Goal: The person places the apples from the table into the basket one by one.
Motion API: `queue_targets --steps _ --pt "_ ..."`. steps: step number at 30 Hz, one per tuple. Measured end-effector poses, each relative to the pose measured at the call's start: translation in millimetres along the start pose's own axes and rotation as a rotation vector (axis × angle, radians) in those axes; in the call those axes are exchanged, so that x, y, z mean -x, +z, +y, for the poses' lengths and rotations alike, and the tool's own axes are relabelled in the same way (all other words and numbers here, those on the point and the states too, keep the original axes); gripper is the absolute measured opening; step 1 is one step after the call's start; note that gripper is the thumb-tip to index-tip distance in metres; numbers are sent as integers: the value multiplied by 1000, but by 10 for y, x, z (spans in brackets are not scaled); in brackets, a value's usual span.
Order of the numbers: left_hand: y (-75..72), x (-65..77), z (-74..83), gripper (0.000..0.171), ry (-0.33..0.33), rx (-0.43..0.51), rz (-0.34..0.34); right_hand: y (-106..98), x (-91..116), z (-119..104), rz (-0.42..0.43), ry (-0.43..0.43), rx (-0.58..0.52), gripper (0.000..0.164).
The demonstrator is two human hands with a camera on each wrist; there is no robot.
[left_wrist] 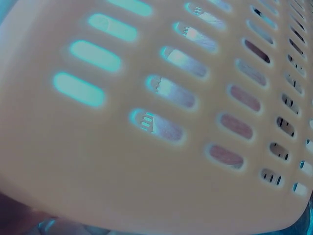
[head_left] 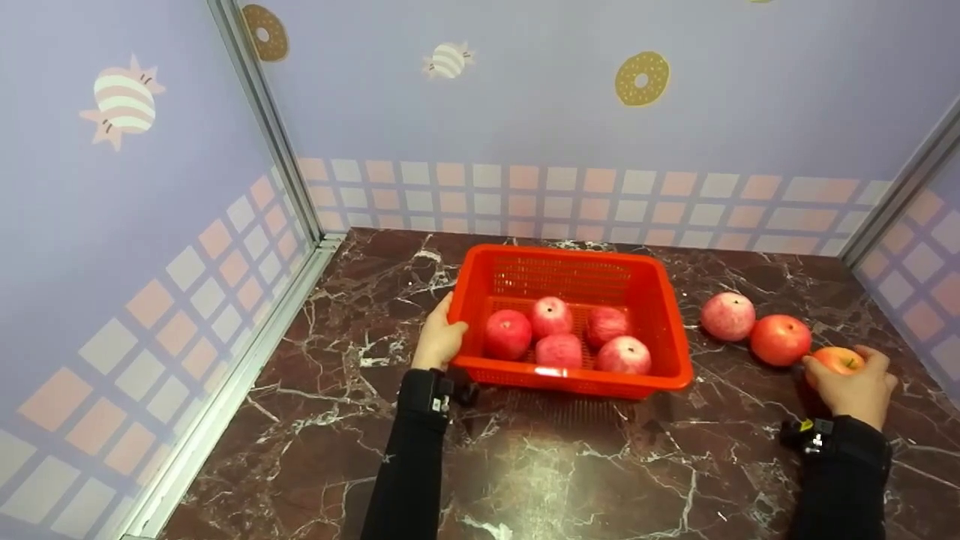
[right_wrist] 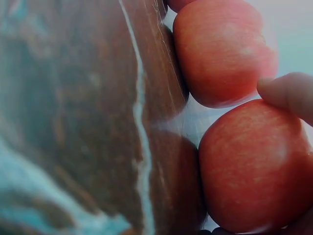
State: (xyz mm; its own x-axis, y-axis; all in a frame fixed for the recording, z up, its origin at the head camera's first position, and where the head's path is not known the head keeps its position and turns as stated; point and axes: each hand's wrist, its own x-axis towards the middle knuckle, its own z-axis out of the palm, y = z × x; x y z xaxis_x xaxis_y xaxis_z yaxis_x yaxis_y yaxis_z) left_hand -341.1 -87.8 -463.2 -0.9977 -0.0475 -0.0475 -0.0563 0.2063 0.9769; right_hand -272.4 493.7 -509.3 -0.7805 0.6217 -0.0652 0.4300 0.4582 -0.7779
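A red plastic basket [head_left: 574, 386] with slotted walls holds several pink-red apples [head_left: 508, 334]. My left hand [head_left: 439, 339] grips the basket's left side, its thumb at the rim and the other fingers mostly hidden behind the wall. In the left wrist view the slotted basket wall [left_wrist: 117, 176] fills the picture. Over on the right, my right hand [head_left: 859, 386] holds a yellow-red apple [head_left: 840, 360] between thumb and fingers. The right wrist view shows the thumb [right_wrist: 288, 93] on top of this apple [right_wrist: 254, 166], low at the dark marble tabletop.
Two more apples stand in a slanting row between basket and right hand: a red one [head_left: 781, 340] beside the held apple and a paler one [head_left: 727, 316] behind it. Patterned lilac panels [head_left: 525, 112] with metal corner posts [head_left: 274, 127] enclose the marble table [head_left: 315, 457].
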Motion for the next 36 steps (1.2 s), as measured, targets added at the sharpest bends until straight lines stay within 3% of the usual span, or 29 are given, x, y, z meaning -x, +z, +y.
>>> queue_targets --steps 15,36 --pt "1 -11 -13 78 20 4 9 18 -12 13 27 -5 -17 89" --pt "8 -12 -7 77 17 8 -6 -59 31 -192 117 33 -53 84"
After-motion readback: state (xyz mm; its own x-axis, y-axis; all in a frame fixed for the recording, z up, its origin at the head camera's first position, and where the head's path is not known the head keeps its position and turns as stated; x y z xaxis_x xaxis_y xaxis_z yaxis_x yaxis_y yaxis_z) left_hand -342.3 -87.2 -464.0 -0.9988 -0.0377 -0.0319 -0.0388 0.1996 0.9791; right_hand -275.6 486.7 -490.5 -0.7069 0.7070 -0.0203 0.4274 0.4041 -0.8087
